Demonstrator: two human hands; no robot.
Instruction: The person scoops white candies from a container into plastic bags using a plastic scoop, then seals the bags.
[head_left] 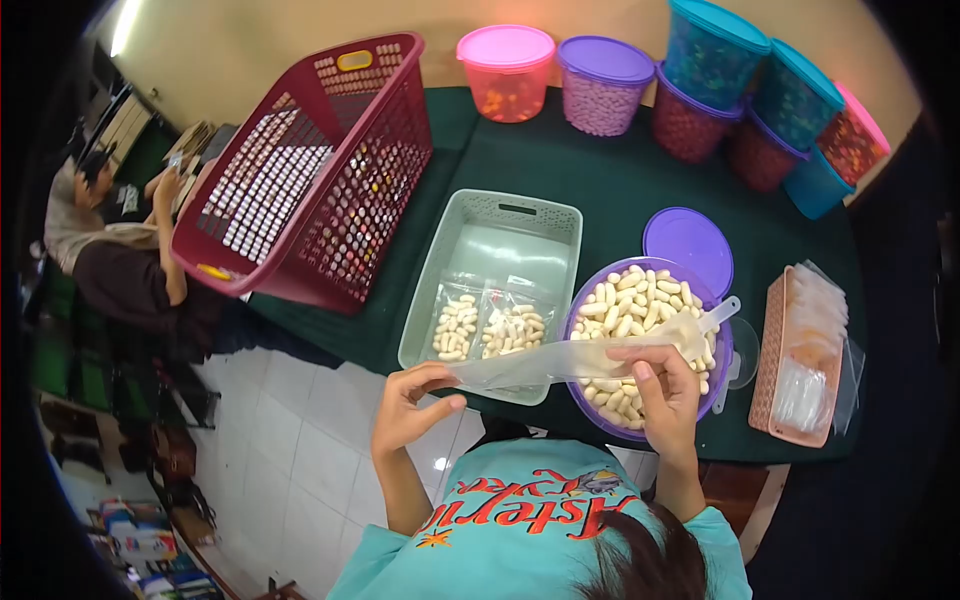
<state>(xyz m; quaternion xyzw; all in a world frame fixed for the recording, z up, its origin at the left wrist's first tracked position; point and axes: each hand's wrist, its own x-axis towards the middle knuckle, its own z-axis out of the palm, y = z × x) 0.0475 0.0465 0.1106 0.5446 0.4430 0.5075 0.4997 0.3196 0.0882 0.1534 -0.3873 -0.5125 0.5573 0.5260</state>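
Observation:
A clear plastic bag (545,364) is stretched sideways between my two hands and looks flat. My left hand (408,408) holds its left end at the fingertips, the thumb standing a little apart. At the other end, my right hand (664,388) pinches the bag above a purple tub (577,395) full of white, capsule-shaped pieces (625,300). A translucent scoop (716,315) rests in those pieces, its handle over the rim. Behind the bag stands a pale green basket (430,290) containing two filled clear packets (512,328).
A purple lid (688,250) lies behind the tub. On the right, a pink basket (772,340) holds clear bags (812,330). A maroon laundry basket (350,235) stands left. Several lidded tubs (604,90) line the wall. Another person (120,250) is at far left.

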